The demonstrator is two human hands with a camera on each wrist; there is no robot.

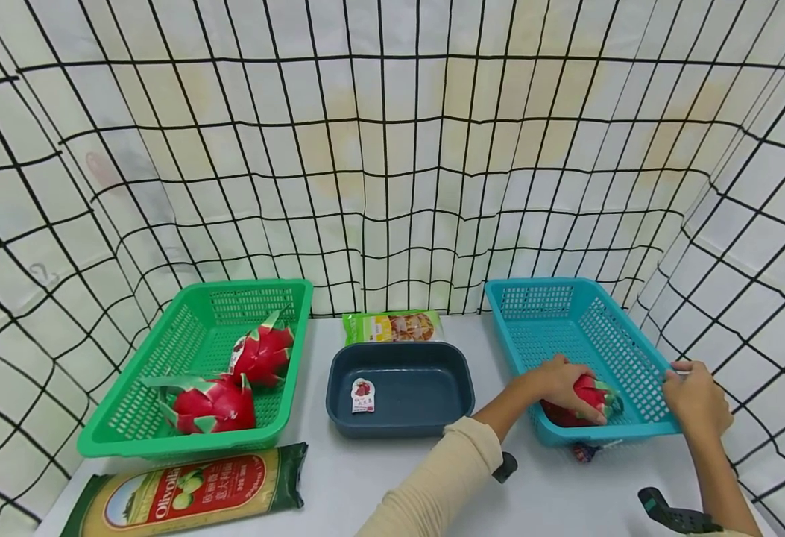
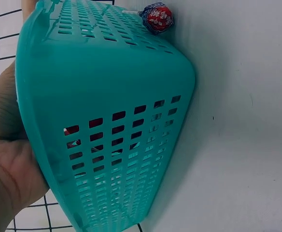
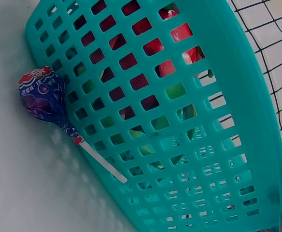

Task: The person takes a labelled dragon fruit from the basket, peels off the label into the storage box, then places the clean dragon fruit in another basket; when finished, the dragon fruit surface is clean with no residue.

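A teal basket (image 1: 569, 321) stands at the right, with a red dragon fruit (image 1: 585, 399) in its near left corner. My left hand (image 1: 563, 388) reaches over the basket's near left rim and grips this fruit from above. In the left wrist view, the left palm (image 2: 10, 164) shows behind the rim, and its fingers are hidden by the basket wall. At the basket's right rim, my right hand (image 1: 697, 399) holds the edge near the front corner. A wrapped lollipop (image 3: 43, 94) lies on the table against the basket's front wall; red fruit skin shows through the holes above it.
A green basket (image 1: 90, 440) at the left holds two dragon fruits (image 1: 214, 406). Before it lies a spaghetti pack (image 1: 191, 492). A dark blue tray (image 1: 408, 399) with a fruit sticker (image 1: 363, 395) stands mid-table, a green snack packet (image 1: 392, 327) behind it. Gridded cloth surrounds the table.
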